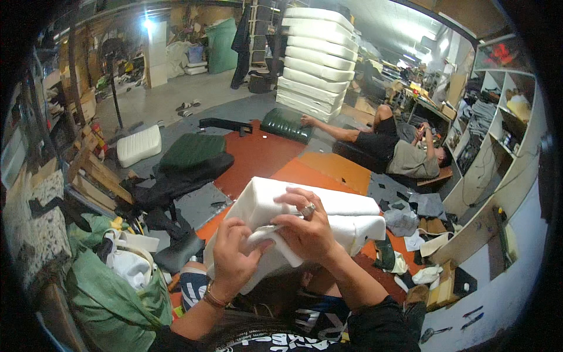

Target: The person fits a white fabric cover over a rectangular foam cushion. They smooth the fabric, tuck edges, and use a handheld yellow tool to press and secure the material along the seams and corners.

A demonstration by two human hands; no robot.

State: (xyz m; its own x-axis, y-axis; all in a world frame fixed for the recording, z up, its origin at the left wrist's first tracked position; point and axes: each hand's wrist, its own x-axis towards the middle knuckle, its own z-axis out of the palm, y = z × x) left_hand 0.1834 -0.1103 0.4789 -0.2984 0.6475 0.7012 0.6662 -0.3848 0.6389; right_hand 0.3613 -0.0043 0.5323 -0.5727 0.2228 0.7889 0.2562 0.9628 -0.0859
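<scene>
A thick white foam cushion [346, 202] rests over my lap, its long top side running off to the right. My left hand [236, 253] is at its near left side, thumb and fingers closed on a white flap [285, 250] at the cushion's near edge. Just to the right, my right hand [308, 230] wears a ring and pinches the same flap, its upper fingers bent over the foam's top. Between the two hands the fingertips nearly meet. The cushion's underside is hidden.
Dark green padded seat covers [193, 151] and a white cushion [139, 146] lie on the floor ahead. Behind stands a tall stack of white foam [319, 61]. A person [410, 157] lies at the right beside shelves [498, 138]. A green sack [108, 293] is near left.
</scene>
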